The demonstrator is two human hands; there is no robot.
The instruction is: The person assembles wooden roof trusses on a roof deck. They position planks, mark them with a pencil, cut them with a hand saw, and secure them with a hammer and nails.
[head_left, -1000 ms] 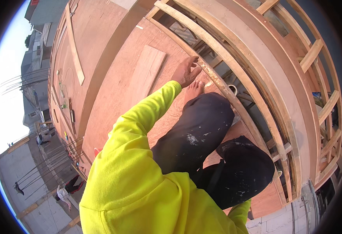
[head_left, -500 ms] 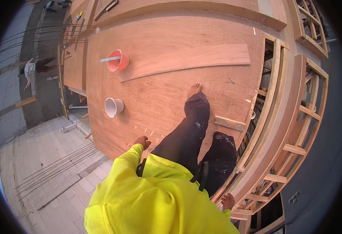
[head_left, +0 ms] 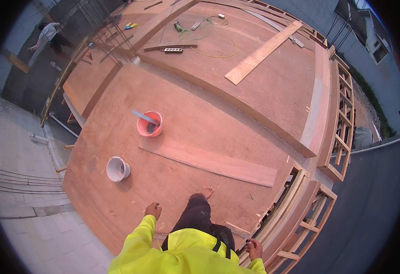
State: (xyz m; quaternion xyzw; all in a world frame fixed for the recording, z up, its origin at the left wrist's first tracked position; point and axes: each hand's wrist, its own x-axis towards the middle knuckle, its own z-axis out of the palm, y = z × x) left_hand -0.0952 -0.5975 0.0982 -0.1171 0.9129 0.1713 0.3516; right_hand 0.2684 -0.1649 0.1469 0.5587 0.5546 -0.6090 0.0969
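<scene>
My left hand (head_left: 153, 210) hangs above the plywood deck (head_left: 118, 105), fingers loosely bent and holding nothing that I can see. Beyond it on the deck stands a white bucket (head_left: 121, 170). Farther off is an orange bucket (head_left: 160, 129) with dark small pieces inside and a flat grey-blue strip (head_left: 141, 116) leaning out over its rim. To the right of that bucket a long plank (head_left: 218, 163) lies flat. My right hand (head_left: 255, 249) is by my right side, above the timber edge framing; its fingers are bent around a small dark thing too small to name.
A raised wooden beam edge (head_left: 236, 103) crosses the deck ahead. Past it lie a loose board (head_left: 261, 54), a power strip (head_left: 173, 50), a green power tool (head_left: 177, 26) and cables. Slatted timber framing (head_left: 313, 214) edges the right. Another person (head_left: 51, 35) bends at far left.
My view has tilted up and turned, so more of the far deck shows. I have stepped slightly; both hands remain low at my sides. The buckets and plank lie as before.
</scene>
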